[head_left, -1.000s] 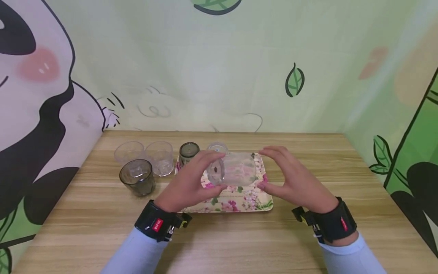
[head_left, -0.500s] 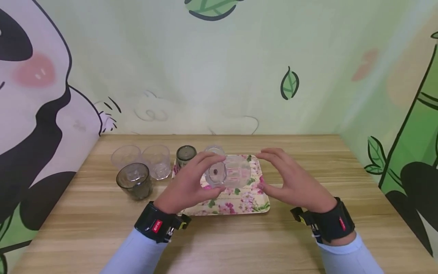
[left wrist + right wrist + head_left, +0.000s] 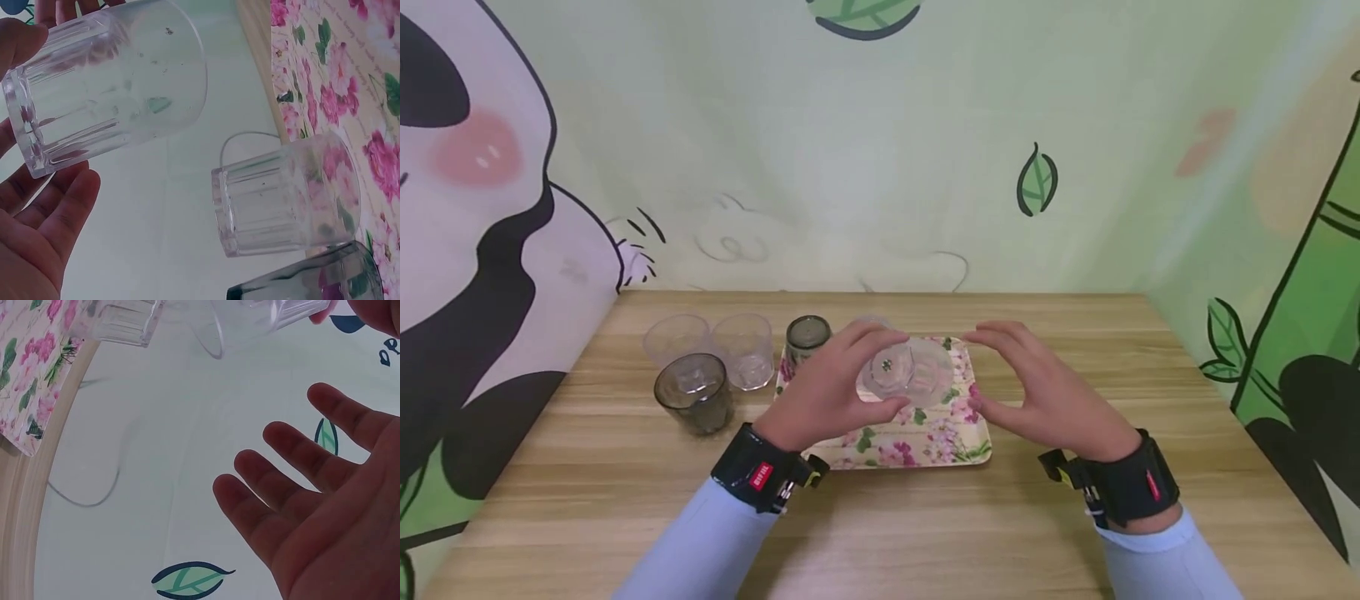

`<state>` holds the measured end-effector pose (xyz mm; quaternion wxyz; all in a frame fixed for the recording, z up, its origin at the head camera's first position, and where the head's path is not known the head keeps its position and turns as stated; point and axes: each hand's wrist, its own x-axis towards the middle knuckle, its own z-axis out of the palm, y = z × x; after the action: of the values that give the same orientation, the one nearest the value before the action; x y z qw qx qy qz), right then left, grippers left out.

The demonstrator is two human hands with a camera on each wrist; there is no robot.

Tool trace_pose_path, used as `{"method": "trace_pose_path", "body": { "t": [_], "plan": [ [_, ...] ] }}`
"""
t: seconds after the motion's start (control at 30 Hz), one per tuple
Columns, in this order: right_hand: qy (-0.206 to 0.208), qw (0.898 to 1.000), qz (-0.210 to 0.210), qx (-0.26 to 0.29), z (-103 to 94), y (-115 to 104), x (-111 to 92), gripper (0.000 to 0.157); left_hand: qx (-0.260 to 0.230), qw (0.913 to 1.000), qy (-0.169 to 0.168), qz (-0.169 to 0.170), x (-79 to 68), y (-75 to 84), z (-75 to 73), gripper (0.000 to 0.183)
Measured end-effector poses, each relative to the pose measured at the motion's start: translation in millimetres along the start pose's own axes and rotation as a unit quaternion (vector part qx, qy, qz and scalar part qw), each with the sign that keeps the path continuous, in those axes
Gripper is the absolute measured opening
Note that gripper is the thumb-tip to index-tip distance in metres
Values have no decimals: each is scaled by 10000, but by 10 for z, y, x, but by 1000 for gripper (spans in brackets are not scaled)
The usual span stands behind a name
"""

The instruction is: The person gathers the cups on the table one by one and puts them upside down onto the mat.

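My left hand (image 3: 823, 396) grips a clear drinking glass (image 3: 119, 87) near its thick base, fingers and thumb on opposite sides. Held above a floral tray (image 3: 898, 457), the glass tilts steeply, base up and mouth toward the tray. To the right of that mouth, my right hand (image 3: 1048, 396) is spread with thumb and fingers apart; the right wrist view shows its fingers (image 3: 281, 494) extended with nothing in them. On the tray, a second clear glass (image 3: 281, 200) stands upside down, partly hidden in the head view by the held one. Beside it is an upside-down smoky grey glass (image 3: 807, 335).
Left of the tray, two clear glasses stand mouth up: a wide one (image 3: 673, 333) and a narrower one (image 3: 747, 354). A smoky glass (image 3: 695, 396) is in front of them, also mouth up. A wall with leaf drawings rises behind the wooden table (image 3: 925, 533).
The held glass has turned from nearly level, base to the left, to base up and mouth downward. My left hand has shifted slightly right; the right hand has barely moved.
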<state>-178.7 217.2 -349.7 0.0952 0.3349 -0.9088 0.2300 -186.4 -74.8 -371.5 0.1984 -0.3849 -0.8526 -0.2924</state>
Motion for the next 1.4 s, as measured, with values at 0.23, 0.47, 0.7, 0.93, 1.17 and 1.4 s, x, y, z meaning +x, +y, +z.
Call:
{"method": "trace_pose_path", "body": {
  "t": [0.23,0.47,0.7,0.93,1.17,1.4],
  "plan": [
    [-90,9991,371,182,-2,35,-45,73,-9,9993,-348,-109,99,-17,168,69],
    [8,9990,406,209,-14,61,-50,75,-163,9983,-521,-211,190,-15,296,68],
    [-31,9986,463,261,-68,64,-32,74,-100,9977,-501,-456,307,-27,376,67],
    [-68,9981,512,325,-82,69,-39,70,96,9959,-577,-684,392,-96,488,63],
    [-175,9983,544,130,-105,87,-27,69,328,9942,-491,-905,433,-134,575,63],
    [-383,9950,903,197,-88,105,-23,87,834,9928,-428,-750,450,-184,706,60]
  ]
}}
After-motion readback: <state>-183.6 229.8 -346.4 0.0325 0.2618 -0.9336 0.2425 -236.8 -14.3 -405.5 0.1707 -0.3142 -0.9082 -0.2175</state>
